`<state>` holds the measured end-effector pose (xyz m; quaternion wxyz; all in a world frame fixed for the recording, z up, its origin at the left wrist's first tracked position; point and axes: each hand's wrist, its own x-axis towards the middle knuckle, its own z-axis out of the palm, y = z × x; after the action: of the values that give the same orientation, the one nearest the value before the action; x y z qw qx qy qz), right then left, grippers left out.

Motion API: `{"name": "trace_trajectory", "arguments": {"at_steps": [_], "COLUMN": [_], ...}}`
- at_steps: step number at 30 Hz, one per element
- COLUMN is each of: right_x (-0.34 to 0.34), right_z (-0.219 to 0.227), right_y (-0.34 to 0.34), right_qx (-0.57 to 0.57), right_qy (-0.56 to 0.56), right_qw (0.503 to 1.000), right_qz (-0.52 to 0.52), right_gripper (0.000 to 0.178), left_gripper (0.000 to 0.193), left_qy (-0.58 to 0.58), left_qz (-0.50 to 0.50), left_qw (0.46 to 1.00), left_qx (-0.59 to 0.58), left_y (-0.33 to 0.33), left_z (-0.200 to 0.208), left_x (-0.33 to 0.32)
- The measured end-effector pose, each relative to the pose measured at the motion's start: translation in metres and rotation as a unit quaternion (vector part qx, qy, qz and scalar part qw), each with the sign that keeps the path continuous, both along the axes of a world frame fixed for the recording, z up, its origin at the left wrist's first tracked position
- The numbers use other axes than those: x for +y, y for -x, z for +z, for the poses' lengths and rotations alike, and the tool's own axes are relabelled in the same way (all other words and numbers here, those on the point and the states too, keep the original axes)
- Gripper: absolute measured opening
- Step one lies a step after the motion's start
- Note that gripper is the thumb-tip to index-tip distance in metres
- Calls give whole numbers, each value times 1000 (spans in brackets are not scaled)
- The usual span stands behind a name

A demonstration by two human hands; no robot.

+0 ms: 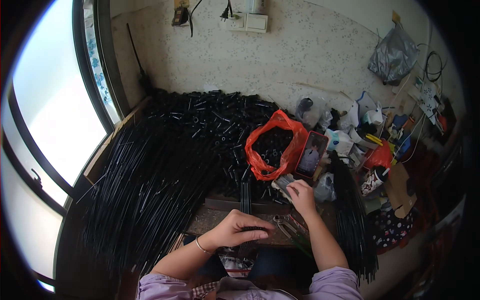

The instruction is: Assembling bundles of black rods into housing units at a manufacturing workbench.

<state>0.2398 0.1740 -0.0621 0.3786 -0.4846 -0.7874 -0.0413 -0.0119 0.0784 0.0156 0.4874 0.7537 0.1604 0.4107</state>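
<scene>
My left hand [239, 229], a bangle at its wrist, is closed around a small bundle of thin black rods [245, 197]. The rods run away from me over the bench edge, and their near ends show dimly below the hand. To the right, my right hand [301, 196] has its fingertips pinched together over a small pile of thin greyish pieces [284, 184]. What those fingertips hold, if anything, is too small to tell. Between my forearms lies a pair of pliers [286, 227] with green handles, on the brown bench top [202, 220].
Long black rods [145, 185] heap at the left; short black tubular parts [215, 112] pile behind. A red plastic bag [255, 162] holds small black parts. Beside it leans a phone [312, 155]. More rods [352, 225], a patterned cup [374, 181] and clutter fill the right.
</scene>
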Motion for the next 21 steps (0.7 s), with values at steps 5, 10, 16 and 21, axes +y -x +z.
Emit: {"name": "trace_trajectory", "arguments": {"at_steps": [5, 10, 16, 21], "right_x": [-112, -142, -151, -149], "right_z": [101, 103, 102, 107], "right_y": [46, 56, 55, 52], "right_qx": [198, 55, 32, -21], "right_qy": [124, -41, -54, -94], "right_qw": [950, 992, 988, 980], "right_qz": [205, 107, 139, 175], "right_gripper": [15, 29, 32, 32], "left_gripper": [18, 17, 17, 21], "left_qy": [1, -29, -54, -66], "left_qz": [83, 93, 96, 72], "left_qw": [997, 995, 994, 995], "left_qx": [2, 11, 11, 22], "left_y": [0, -3, -4, -6], "left_z": [4, 1, -1, -6], "left_x": [-2, -4, -14, -15]}}
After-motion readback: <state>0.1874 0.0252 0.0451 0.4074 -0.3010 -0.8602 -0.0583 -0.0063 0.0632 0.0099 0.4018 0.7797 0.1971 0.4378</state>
